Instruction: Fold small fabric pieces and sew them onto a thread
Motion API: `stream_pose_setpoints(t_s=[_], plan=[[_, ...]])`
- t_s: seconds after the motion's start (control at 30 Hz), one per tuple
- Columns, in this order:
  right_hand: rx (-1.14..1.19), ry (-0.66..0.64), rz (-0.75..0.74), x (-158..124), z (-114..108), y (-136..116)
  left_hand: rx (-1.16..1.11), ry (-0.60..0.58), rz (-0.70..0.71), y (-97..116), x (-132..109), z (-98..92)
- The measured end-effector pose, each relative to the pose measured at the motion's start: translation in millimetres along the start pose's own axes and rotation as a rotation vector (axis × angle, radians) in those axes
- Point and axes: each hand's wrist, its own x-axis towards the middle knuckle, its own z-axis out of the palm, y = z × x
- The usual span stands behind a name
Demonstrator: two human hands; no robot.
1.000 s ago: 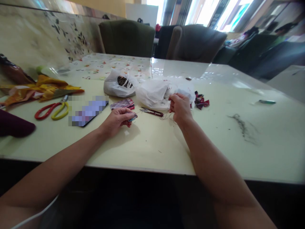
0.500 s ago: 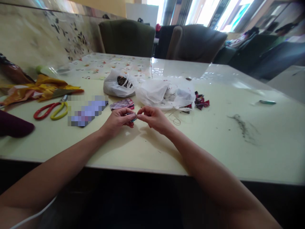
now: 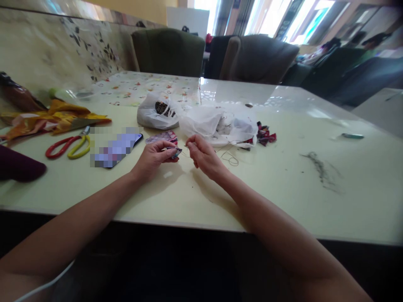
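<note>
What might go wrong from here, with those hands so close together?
The right hand seems to pinch something too small to identify; if sharp, it might prick the nearby left hand.
The thread lies in loose loops on the table and could tangle.
The left hand pinches only a small cloth piece, which might slip from its hold.

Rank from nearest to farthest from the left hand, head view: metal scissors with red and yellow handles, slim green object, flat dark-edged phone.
1. Flat dark-edged phone: just left of the left hand.
2. Metal scissors with red and yellow handles: farther left.
3. Slim green object: far right, beyond the right hand.
</note>
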Motion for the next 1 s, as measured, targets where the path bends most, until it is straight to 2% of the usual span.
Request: stream_pose_setpoints(t_s=[0.2, 0.6, 1.0], plan=[[-0.222, 0.066, -0.22, -2.8, 1.3, -7.8, 0.018, 0.021, 0.1, -3.1, 0.6, -1.6], [-0.363, 0.08, -0.172, -3.1, 2.8, -7.3, 0.056, 0.027, 0.133, -2.7, -0.7, -0.7], [-0.414, 0.105, -0.299, -4.3, 5.1, -0.1, 0.108, 0.015, 0.234, -10.4, 2.7, -3.4]])
